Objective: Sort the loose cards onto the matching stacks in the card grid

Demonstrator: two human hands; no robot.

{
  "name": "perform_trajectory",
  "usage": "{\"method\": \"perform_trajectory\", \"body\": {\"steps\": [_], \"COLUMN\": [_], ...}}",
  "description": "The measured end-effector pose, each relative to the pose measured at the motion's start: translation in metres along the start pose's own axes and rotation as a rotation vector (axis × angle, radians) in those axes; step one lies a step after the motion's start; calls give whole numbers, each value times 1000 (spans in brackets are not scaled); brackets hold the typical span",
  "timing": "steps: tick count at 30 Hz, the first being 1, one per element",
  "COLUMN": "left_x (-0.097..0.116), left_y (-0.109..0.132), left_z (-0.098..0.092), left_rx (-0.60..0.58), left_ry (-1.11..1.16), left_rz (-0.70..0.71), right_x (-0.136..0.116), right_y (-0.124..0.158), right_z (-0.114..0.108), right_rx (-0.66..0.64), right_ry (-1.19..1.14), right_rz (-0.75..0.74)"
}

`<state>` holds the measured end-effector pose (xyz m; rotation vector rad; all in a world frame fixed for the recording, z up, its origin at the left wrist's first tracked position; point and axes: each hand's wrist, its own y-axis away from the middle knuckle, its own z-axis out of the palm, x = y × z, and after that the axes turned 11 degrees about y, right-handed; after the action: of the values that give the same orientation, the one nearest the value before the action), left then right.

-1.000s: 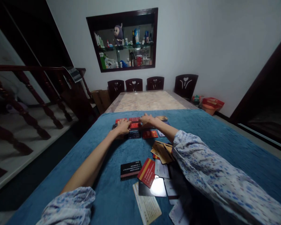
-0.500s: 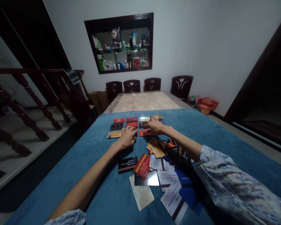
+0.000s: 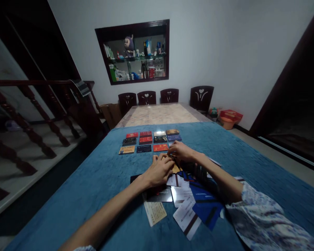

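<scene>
My left hand (image 3: pixel 160 170) reaches over the loose pile, its fingers bent and pressed together against the left side of a gold card (image 3: pixel 177 168). From the far side my right hand (image 3: pixel 182 152) comes down on the same card with curled fingers; the fingertips are partly hidden. Beneath and around them lie purple-white cards (image 3: pixel 188 217), blue cards (image 3: pixel 205 205), a black card (image 3: pixel 161 195) and a cream card (image 3: pixel 155 212). Beyond the hands, small card stacks stand in rows, among them an orange-red card (image 3: pixel 160 147), a dark card (image 3: pixel 144 149) and a yellow card (image 3: pixel 127 149).
A blue cloth (image 3: pixel 99 188) covers the near part of the table, with a beige marble-patterned top (image 3: pixel 157 114) behind it. Dark chairs (image 3: pixel 202 98) line the far end. A wooden railing (image 3: pixel 36 122) runs along the left.
Both hands have left the rows and come back to the loose pile, the left moving right and nearer. The front-row dark and orange-red cards are now uncovered.
</scene>
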<state>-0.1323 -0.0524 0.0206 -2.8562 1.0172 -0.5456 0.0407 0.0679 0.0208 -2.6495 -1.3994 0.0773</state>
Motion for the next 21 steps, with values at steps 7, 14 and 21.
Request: {"method": "perform_trajectory", "body": {"steps": [7,14,21], "left_x": [2,-11,-8], "left_y": [6,13,15], "left_z": [-3,-12,-20], "left_rx": [-51,-69,-88], "left_ry": [-13,-24,-63], "left_rz": [-16,-58,-138], "right_x": [-3,-3,-7], "right_y": [2,6,10], "right_z": [11,11,8], "right_rx": [21,-21,13], "right_ry": [-43,-21,-25], "right_rz": [-121,-158,-185]}}
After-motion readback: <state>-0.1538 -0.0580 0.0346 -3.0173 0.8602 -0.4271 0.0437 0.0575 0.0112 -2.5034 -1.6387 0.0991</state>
